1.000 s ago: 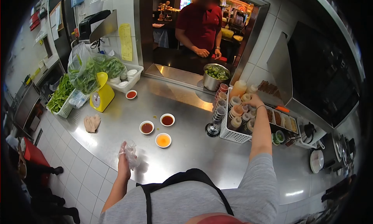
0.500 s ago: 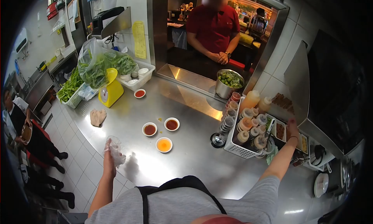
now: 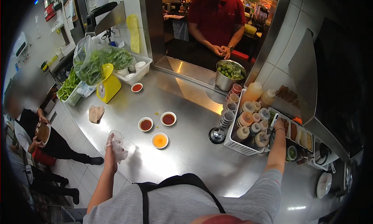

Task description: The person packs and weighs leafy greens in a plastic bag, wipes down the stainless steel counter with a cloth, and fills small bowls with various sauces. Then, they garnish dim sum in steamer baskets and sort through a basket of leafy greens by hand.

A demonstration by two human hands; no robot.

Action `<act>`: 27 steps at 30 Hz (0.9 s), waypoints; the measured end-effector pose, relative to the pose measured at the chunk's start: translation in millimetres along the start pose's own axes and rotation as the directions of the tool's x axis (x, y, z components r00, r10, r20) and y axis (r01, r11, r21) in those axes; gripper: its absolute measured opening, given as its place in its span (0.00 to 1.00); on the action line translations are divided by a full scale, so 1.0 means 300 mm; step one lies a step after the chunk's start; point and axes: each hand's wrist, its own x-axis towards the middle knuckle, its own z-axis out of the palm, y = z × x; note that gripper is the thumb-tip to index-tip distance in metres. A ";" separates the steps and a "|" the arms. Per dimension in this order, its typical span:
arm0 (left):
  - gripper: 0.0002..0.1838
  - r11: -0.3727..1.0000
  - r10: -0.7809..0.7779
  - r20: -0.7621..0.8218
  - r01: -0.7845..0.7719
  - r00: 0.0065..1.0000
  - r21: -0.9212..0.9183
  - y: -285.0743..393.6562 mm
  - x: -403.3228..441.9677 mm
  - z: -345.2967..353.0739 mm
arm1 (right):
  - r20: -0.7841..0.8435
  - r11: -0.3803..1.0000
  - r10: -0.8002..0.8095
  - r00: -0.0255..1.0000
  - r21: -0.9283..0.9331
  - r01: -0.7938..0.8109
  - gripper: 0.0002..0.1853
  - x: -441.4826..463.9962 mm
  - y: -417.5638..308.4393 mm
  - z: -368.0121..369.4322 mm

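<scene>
My left hand point(image 3: 110, 158) is over the near left edge of the steel counter, with crumpled clear plastic point(image 3: 121, 149) at its fingers; whether it is a bag or a glove I cannot tell. Out to the right, my right hand point(image 3: 279, 125) reaches in between the white basket point(image 3: 241, 148) of squeeze bottles and the garnish trays point(image 3: 304, 137). A utensil with a pale, looped handle point(image 3: 274, 119) is right by its fingers, which are too small and hidden to read. Three small sauce bowls, two dark point(image 3: 145, 125) point(image 3: 168, 119) and one orange point(image 3: 160, 140), stand mid-counter.
A yellow scale point(image 3: 108, 88), a bagged bunch of greens point(image 3: 87, 62) and a red sauce bowl point(image 3: 136, 87) are at the back left. A cloth point(image 3: 96, 114) lies nearby. Behind the pot of green vegetables point(image 3: 230, 81), a person in red stands at the hatch. Others stand at left.
My right hand has moved left from over the garnish trays to beside the bottle basket. My left hand still has the plastic. At far left, a person carrying a bowl has stepped closer.
</scene>
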 end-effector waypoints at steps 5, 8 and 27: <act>0.27 1.000 -0.002 0.039 0.001 0.999 0.019 -0.011 -0.013 -0.015 | 0.027 0.997 -0.022 0.999 0.079 0.020 0.18 0.075 0.049 0.066; 0.27 0.999 -0.014 0.010 0.014 1.000 0.030 -0.006 -0.023 -0.025 | 0.015 0.992 -0.085 0.996 0.094 0.083 0.19 0.076 0.066 0.076; 0.29 0.998 -0.059 0.161 0.056 0.985 0.023 -0.042 -0.022 0.020 | 0.035 0.791 -0.363 0.931 0.541 0.287 0.03 -0.167 -0.008 -0.328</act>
